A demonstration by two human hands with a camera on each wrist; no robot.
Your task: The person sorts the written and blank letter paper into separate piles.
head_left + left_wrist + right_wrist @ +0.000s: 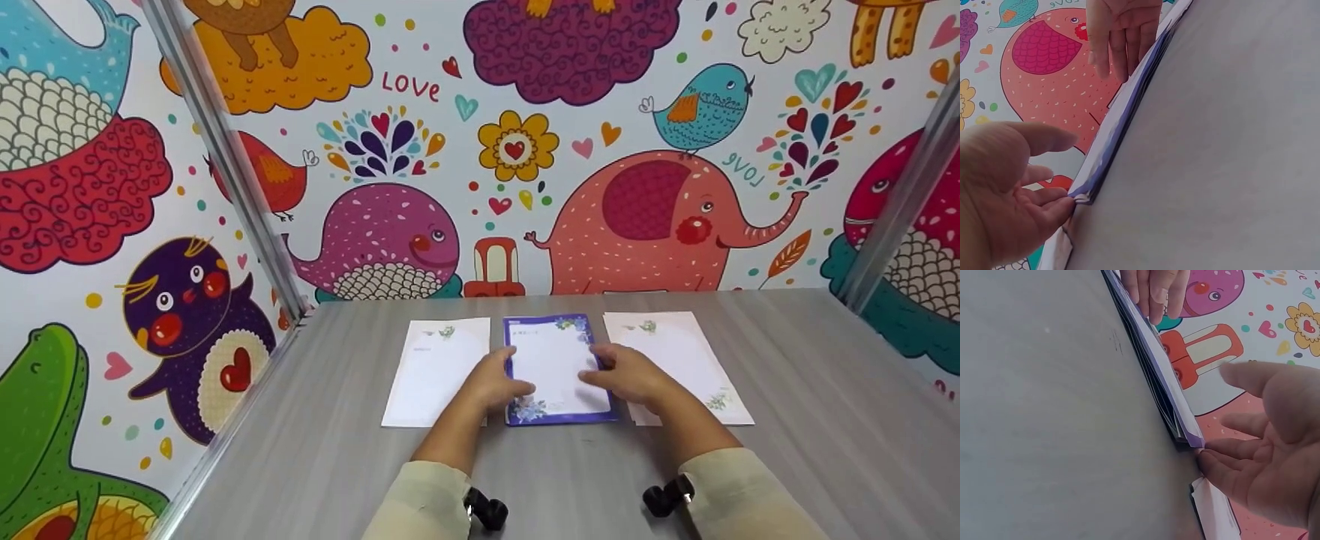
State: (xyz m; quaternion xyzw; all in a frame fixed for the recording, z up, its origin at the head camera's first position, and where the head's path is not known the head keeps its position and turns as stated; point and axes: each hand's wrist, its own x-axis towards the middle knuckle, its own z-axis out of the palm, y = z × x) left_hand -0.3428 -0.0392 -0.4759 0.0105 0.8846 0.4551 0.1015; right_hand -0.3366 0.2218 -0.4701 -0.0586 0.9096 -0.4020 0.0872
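Note:
In the head view a stack of sheets with a blue-purple border and printed flowers [561, 367] lies on the table between both hands. My left hand [491, 381] is at its left side, with fingertips touching the edge and the thumb above the sheet. On the opposite side, the right hand [630, 375] rests its fingertips against the right edge, thumb spread over the top. Both wrist views show loosely extended fingers. From the side, the stack [1159, 377] is made of several layers, slightly fanned at one corner.
White flowered paper [439, 382] lies to the left of the stack, and another pile of white flowered paper [686, 367] to the right, partly under the right hand. The grey wood-grain table [337, 465] meets cartoon-printed walls [420, 150] at the back and sides.

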